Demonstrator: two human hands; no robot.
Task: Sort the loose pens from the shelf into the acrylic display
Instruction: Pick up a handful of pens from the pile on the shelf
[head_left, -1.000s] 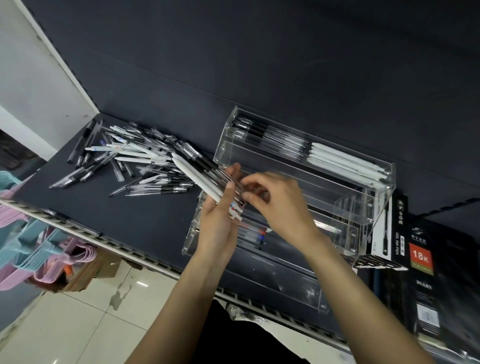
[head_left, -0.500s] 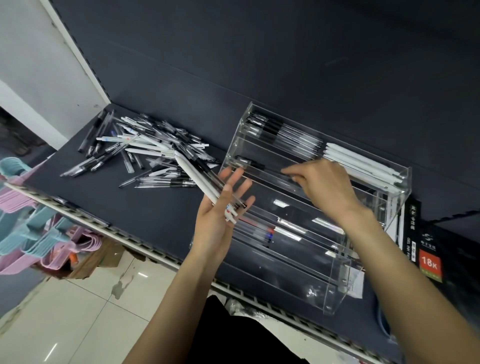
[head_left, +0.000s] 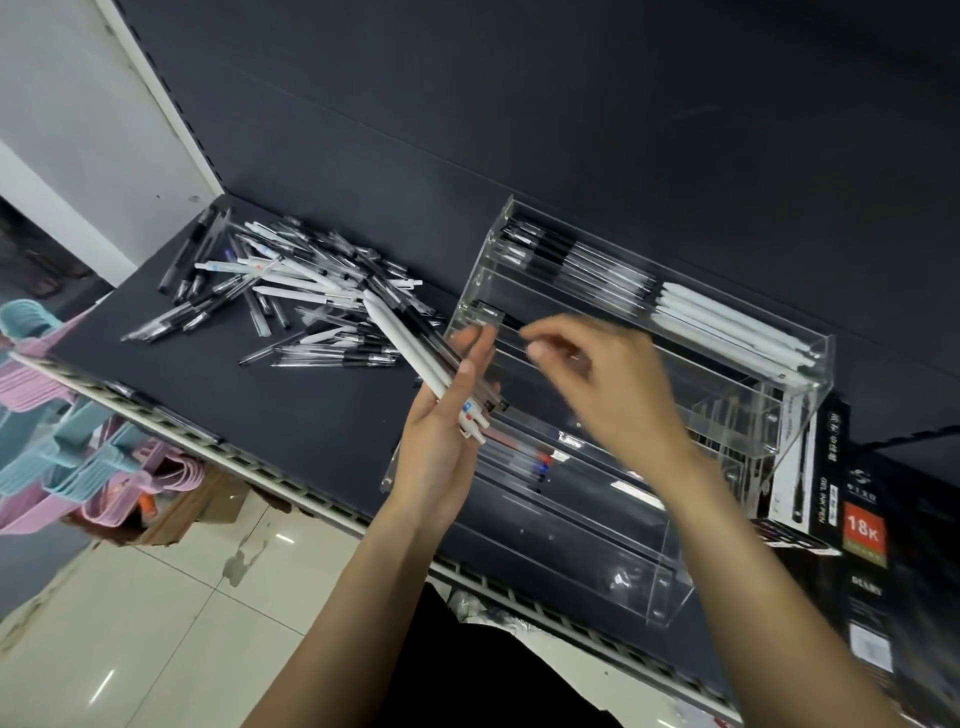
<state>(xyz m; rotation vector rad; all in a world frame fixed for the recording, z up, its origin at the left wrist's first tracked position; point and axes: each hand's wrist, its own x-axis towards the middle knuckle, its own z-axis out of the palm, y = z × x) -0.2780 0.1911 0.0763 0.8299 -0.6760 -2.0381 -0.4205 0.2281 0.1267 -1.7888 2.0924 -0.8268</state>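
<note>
Right hand (head_left: 597, 379) back, perhaps empty, blurred

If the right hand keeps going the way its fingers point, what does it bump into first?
Probably the bunch of pens held in the left hand. The right hand points its blurred fingers left toward them, above the acrylic display; depth is unclear.

One clear acrylic tiered display (head_left: 670, 597) stands at centre right of the frame. Its top tier holds about five white pens (head_left: 737, 332) beside a row of clear black-tipped pens (head_left: 576, 265), too blurred to count. The loose pen pile (head_left: 291, 296), upper left, holds dozens. Two hands show: left hand (head_left: 441, 447), right hand (head_left: 608, 384).
</note>
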